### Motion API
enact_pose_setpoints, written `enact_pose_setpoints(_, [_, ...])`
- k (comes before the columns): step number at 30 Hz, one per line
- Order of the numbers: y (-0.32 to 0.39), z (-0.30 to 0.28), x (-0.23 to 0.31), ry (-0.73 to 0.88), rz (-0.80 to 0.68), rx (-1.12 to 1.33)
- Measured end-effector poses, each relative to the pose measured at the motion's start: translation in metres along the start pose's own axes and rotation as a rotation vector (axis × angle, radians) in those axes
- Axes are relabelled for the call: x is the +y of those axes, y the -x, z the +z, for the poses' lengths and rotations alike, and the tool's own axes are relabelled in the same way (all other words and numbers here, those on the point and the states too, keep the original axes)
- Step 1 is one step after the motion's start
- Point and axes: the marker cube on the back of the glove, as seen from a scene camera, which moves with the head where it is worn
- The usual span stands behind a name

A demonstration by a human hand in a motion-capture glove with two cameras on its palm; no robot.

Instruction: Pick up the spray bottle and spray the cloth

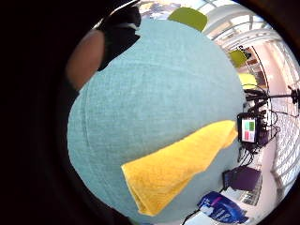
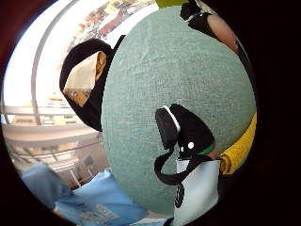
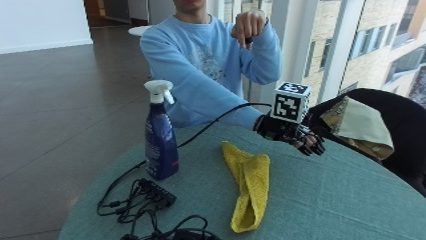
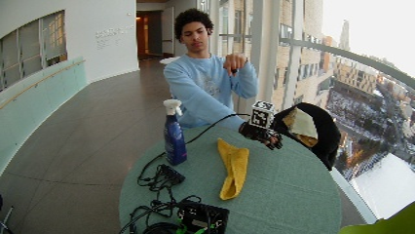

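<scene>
1. One round desk (image 3: 333,200) carries everything; it is covered in a teal woven fabric with a fine, even grain, and the palm views show the same cloth-like weave (image 1: 164,84).
2. Standing upright near the desk's edge is a tall, slim spray bottle of dark blue translucent plastic with a white trigger head (image 3: 160,140), a pink band near its base. The wide outside view shows it (image 4: 174,136) well apart from the gloved hand.
3. Between bottle and hand lies a yellow terry cloth (image 3: 247,190), folded into a long, soft strip with a nubby pile; one end is broader, the other narrows to a rounded fold. The little-finger palm view shows it (image 1: 178,164) flat on the teal surface.
4. Of the hands, the right one in its black glove (image 3: 299,137) hovers above the desk beyond the cloth's broad end, fingers hanging loosely curled, holding nothing and touching neither cloth nor bottle.
5. The bare left hand (image 3: 249,25) is raised in front of the chest of a person in a light blue sweatshirt, its fingers curled.
6. A tangle of black cables with a small black box (image 3: 150,200) lies on the desk beside the bottle's base.
7. Just past the desk's far edge stands a black chair (image 3: 393,125) with a beige and mustard fabric draped over its back.
</scene>
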Motion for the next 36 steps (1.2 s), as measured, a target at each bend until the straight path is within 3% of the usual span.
enact_pose_setpoints(25, [-0.010, -0.009, -0.003, -0.016, 0.001, 0.030])
enact_pose_setpoints(36, [-0.015, -0.013, 0.025, 0.011, 0.018, 0.035])
